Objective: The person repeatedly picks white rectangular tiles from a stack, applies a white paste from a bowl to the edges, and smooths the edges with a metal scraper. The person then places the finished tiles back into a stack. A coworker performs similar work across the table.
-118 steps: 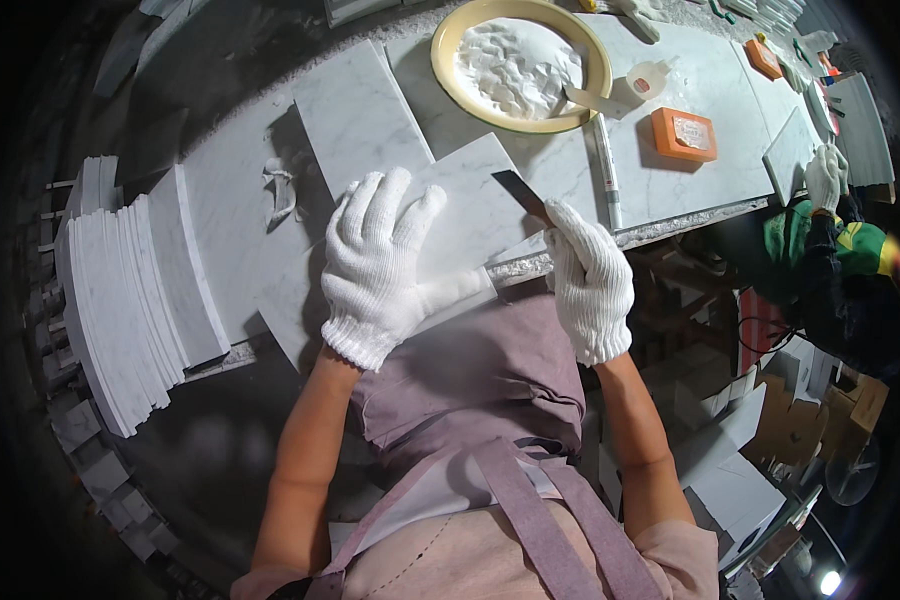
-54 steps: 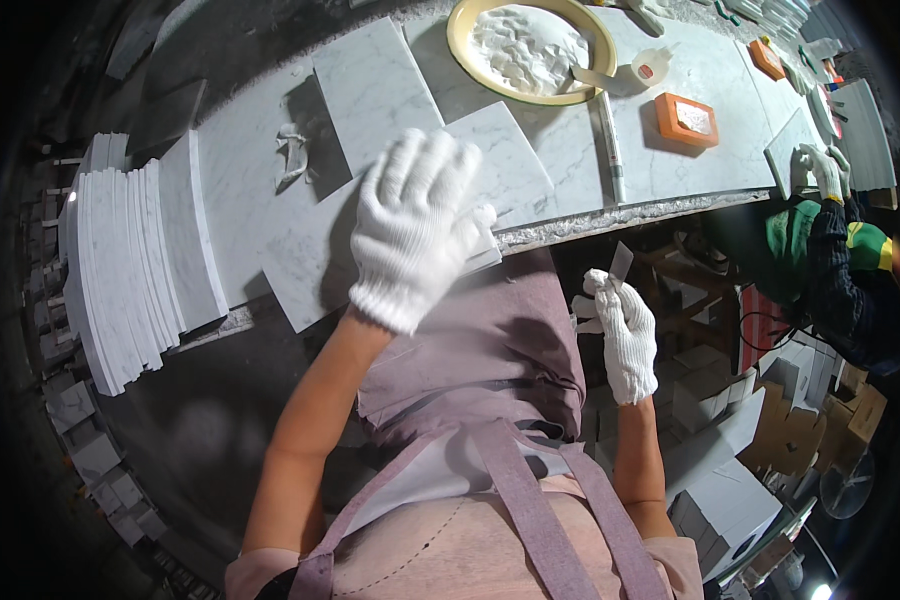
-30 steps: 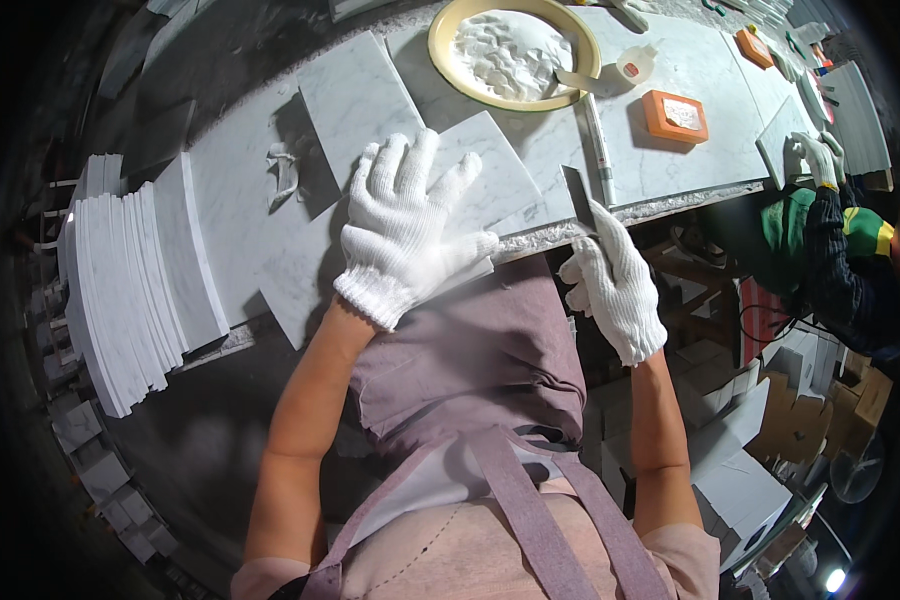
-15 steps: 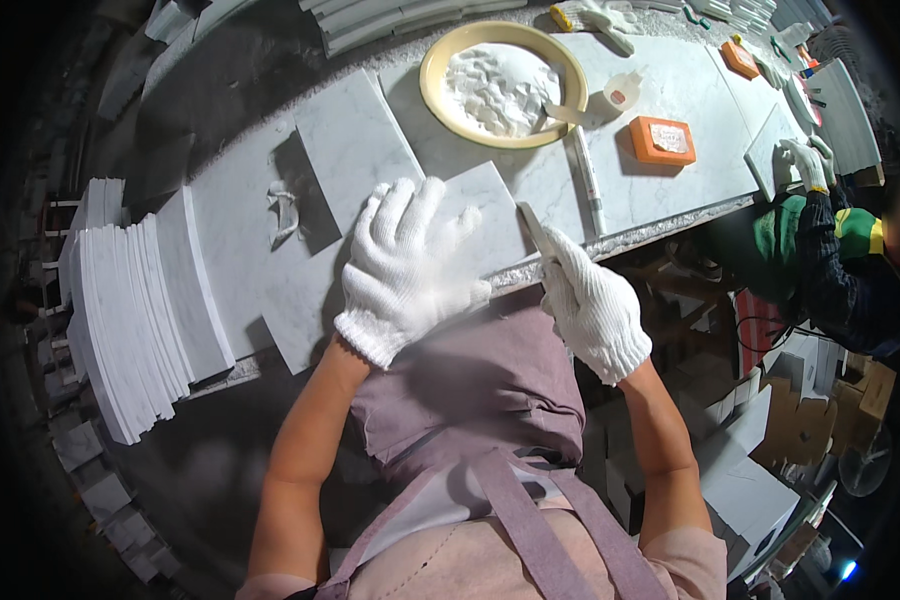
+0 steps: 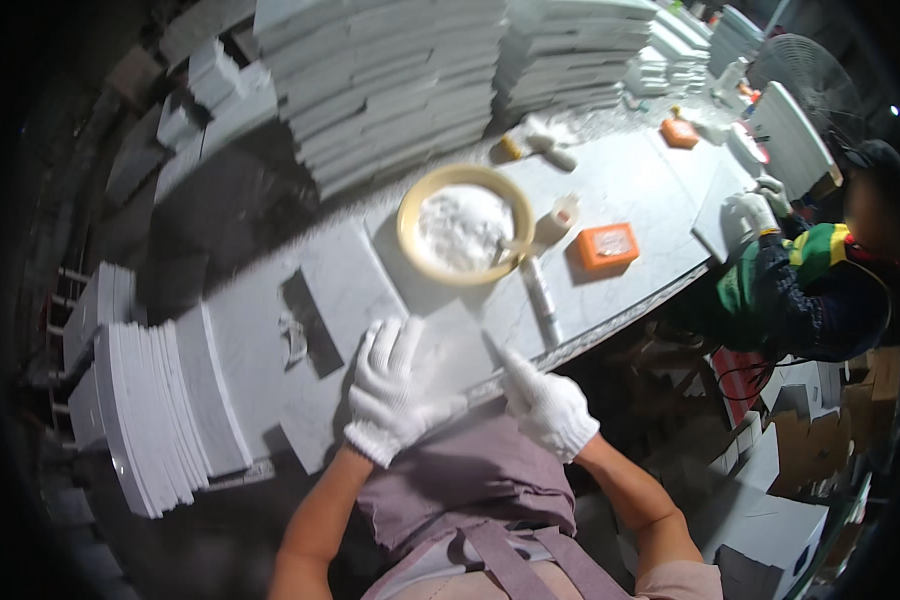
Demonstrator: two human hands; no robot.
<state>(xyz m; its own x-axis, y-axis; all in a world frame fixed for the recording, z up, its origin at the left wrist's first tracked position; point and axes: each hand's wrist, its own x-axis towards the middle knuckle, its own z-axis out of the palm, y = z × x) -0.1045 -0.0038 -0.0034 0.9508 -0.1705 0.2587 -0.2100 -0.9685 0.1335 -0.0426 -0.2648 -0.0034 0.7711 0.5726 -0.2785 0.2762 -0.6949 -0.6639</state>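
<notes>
One thin, dark blade (image 5: 493, 346), finger-clamped in white-gloved right hand (image 5: 548, 407), slants forward-left toward pale marble tile (image 5: 456, 350) beneath parted fingers of white-gloved left hand (image 5: 388, 392).

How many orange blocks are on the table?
2 that I can make out: one block right of the yellow bowl, another block farther back. A blurry orange bit beyond is too small to tell.

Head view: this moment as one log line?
Left hand: spread on pale tile; right hand: holding blade; nearby: yellow bowl, orange block
</notes>
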